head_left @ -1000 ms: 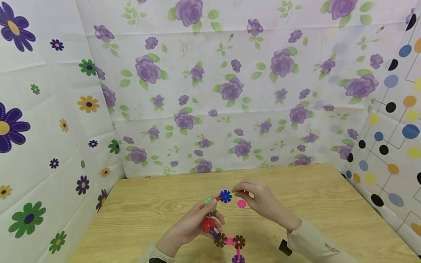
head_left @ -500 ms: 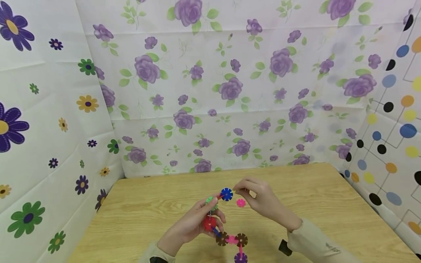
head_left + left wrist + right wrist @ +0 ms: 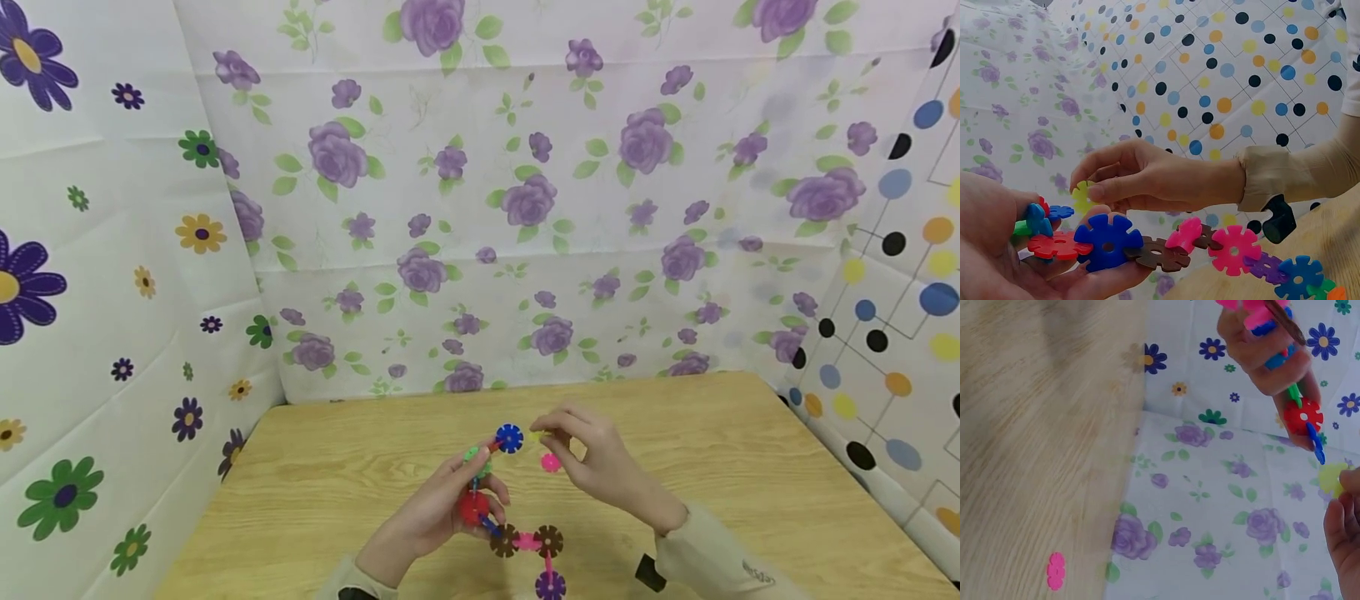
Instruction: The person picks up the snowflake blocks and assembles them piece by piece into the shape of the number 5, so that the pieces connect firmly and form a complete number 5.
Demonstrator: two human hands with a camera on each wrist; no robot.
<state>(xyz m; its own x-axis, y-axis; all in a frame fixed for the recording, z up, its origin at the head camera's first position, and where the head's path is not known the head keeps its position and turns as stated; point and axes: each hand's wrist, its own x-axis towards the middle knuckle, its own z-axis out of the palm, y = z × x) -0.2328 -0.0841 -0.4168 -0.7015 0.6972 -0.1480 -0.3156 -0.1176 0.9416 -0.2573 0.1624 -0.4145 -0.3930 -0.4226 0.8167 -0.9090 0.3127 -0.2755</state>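
A chain of slotted plastic snowflake discs hangs from my left hand (image 3: pixel 427 517), thumb over a green disc (image 3: pixel 471 455) and fingers behind. At its upper end a blue disc (image 3: pixel 509 438) stands out past the thumb. Below come a red disc (image 3: pixel 474 508), two brown discs with a pink one between, and a purple disc (image 3: pixel 551 586). In the left wrist view the chain runs on to a light blue disc (image 3: pixel 1298 279) and beyond. My right hand (image 3: pixel 600 458) pinches a yellow disc (image 3: pixel 1084 196) between thumb and fingers, a short gap from the blue disc.
A loose pink disc (image 3: pixel 1055 571) lies on the wooden table (image 3: pixel 360 450), beyond the hands. Flowered cloth (image 3: pixel 480 208) hangs at the back and left, dotted cloth (image 3: pixel 892 333) at the right. A black object (image 3: pixel 650 573) sits by the right sleeve.
The yellow disc has come away from the blue disc's edge and turned to show more of its face. The blue disc has risen slightly; both hands stay nearly in place.
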